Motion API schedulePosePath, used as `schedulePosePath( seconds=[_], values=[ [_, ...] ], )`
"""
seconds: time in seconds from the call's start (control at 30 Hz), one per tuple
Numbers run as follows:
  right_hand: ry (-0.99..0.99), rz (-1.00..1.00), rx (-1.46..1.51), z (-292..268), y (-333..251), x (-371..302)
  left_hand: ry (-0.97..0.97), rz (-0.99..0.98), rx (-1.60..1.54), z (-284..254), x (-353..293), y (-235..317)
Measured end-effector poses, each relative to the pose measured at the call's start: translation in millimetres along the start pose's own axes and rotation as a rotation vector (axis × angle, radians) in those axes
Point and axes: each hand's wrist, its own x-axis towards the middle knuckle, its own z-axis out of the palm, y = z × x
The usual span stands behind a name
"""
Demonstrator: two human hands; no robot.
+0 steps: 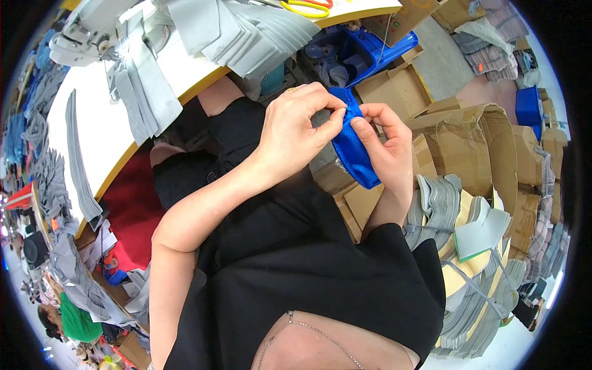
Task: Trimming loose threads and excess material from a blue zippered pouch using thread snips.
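Observation:
Both hands are raised over the right side of my lap, holding one piece of blue mesh-textured fabric [354, 153]. My left hand [291, 128] pinches its upper part between thumb and forefinger. Just beside that pinch, my right hand [390, 140] grips the same piece with thumb and fingers. The fabric looks bunched at the pinch, and its lower end hangs down past my right thumb. Whether anything small sits between the fingertips is hidden.
A white table [92, 123] with a yellow edge carries a sewing machine [86, 43], stacked grey fabric pieces [228, 37] and yellow-handled scissors [305, 8]. To the right stand a blue bin [385, 54], cardboard boxes [459, 145] and tied grey bundles [475, 308]. A person in green [77, 320] is at far left.

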Motion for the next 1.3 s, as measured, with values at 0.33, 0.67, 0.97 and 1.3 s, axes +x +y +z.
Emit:
schedulePosePath(
  seconds=[0.33, 0.67, 0.97, 1.3],
  values=[
    [-0.144, 0.013, 0.37, -11.9, 21.6, 8.3, 0.011, -0.359, -0.432, 13.4, -2.7, 18.9],
    [-0.209, 0.054, 0.728, -13.1, 38.9, 7.7, -0.225, -0.214, -0.47, 5.8, 2.7, -18.4],
    [-0.137, 0.039, 0.347, -18.2, 39.0, 18.8, -0.495, -0.631, -0.842, -15.1, -5.1, -16.9],
    [0.246, -0.378, -0.404, 13.0, 4.5, 10.4, -0.129, -0.658, -0.929, -1.2, -19.7, -10.2]
  ],
)
